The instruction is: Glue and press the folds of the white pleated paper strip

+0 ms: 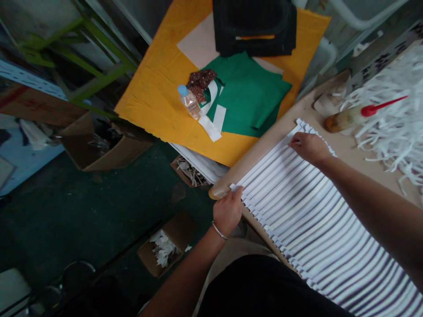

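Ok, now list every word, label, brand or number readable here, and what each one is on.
Nothing is readable: the label on the water bottle and the red marks on the brown cardboard are too blurred to read.

Dim, flat indoor light, deep shadow on the floor (82, 207), wide-angle bending of the paper strips (313, 229)

Matt white cloth strips (297, 193), smooth tan wooden board (264, 136), glossy plastic bottle (189, 103), shiny metal bangle (219, 230)
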Available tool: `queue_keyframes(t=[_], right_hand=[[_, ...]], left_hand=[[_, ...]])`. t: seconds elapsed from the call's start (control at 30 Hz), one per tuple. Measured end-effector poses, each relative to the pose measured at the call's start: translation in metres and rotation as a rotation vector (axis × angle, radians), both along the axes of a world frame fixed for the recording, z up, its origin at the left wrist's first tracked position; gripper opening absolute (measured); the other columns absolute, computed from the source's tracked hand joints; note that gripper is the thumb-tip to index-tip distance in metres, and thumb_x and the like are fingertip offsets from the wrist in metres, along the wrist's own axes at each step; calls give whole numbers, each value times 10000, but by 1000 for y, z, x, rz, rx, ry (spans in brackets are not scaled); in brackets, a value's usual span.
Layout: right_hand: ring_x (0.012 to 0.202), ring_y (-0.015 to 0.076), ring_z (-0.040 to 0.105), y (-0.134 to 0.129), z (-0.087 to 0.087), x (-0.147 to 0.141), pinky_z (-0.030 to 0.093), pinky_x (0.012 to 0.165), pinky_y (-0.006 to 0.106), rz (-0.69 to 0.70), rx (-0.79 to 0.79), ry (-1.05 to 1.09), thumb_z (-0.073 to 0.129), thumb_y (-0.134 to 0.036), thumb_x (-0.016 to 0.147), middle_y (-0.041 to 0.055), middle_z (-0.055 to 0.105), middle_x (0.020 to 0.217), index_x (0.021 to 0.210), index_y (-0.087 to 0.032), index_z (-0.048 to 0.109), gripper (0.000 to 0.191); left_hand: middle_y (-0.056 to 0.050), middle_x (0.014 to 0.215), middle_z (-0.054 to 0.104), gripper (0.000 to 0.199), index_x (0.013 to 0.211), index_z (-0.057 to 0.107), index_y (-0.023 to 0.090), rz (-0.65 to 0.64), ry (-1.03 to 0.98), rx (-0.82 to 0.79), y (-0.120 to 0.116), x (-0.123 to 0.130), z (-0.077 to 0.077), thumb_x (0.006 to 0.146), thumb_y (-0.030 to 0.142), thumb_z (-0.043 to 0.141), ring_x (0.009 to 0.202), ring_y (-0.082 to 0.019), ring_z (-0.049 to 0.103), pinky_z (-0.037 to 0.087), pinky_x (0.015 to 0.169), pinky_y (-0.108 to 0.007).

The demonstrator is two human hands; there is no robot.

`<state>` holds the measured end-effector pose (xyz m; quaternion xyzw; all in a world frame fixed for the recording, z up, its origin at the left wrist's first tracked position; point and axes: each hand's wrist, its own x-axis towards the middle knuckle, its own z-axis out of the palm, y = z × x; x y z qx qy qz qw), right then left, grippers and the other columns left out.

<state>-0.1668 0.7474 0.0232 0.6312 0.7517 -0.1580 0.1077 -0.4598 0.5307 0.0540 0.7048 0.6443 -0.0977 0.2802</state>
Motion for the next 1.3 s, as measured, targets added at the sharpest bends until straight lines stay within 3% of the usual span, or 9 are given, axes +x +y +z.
queue_keyframes(t=[0.13, 0.23, 0.57, 0.8, 0.93, 1.03, 1.17, 1.3], right_hand=[[871, 248, 671, 17, 3, 26, 447, 726, 325, -16, 63, 69, 535, -337, 919, 141, 746, 1029, 974, -153, 722, 268], [795, 240, 662, 23, 0, 32, 431, 672, 314, -90, 57, 72, 548, -335, 901, 135, 745, 946, 967, -151, 723, 263], [751, 232, 652, 27, -17, 25, 406, 639, 312, -179, 86, 35, 551, -342, 889, 122, 737, 882, 959, -161, 731, 265], [794, 239, 642, 28, -25, 20, 414, 664, 319, -208, 124, 50, 571, -326, 877, 129, 734, 936, 955, -171, 713, 225], [865, 241, 634, 20, -25, 20, 413, 687, 314, -300, 235, 67, 515, -308, 912, 141, 714, 1059, 1083, -174, 660, 261], [843, 232, 615, 3, -22, 43, 391, 674, 307, -416, 298, 63, 486, -372, 948, 110, 699, 999, 1148, -191, 617, 301], [806, 223, 568, -27, -13, 107, 351, 666, 332, -568, 335, -56, 420, -329, 975, 147, 664, 1012, 1195, -153, 588, 328], [826, 211, 534, -54, -1, 161, 360, 680, 356, -650, 337, -172, 477, -256, 946, 214, 618, 1104, 1168, -114, 607, 295]], left_hand=[[-78, 1139, 727, 476, 1491, 467, 259, -15, 13, -9, 0, 0, -1, 1017, 221, 431, 923, -219, 720, 534, 747, -280], [-73, 1123, 727, 478, 1493, 474, 258, -14, 31, -18, 0, 0, -1, 1018, 220, 435, 925, -227, 721, 542, 743, -299], [-68, 1156, 726, 474, 1480, 501, 265, 6, 30, -1, -1, 0, -3, 1013, 204, 448, 942, -235, 729, 546, 755, -318], [-71, 1147, 735, 462, 1470, 511, 260, 4, 22, 30, -3, -1, -5, 1013, 209, 460, 932, -243, 733, 542, 750, -319], [-84, 1175, 736, 450, 1435, 539, 248, 73, -41, 56, -3, -1, -7, 999, 181, 449, 921, -265, 741, 550, 727, -342], [-102, 1147, 751, 381, 1341, 593, 206, 260, -232, 85, -3, -3, -12, 997, 190, 430, 935, -264, 746, 561, 746, -347], [-101, 1018, 758, 275, 1203, 599, 167, 556, -528, 206, -6, -7, -19, 997, 268, 448, 880, -218, 740, 563, 744, -307], [-86, 1013, 747, 237, 1146, 602, 184, 600, -591, 239, -10, -10, -15, 986, 305, 475, 902, -208, 731, 561, 782, -307]])
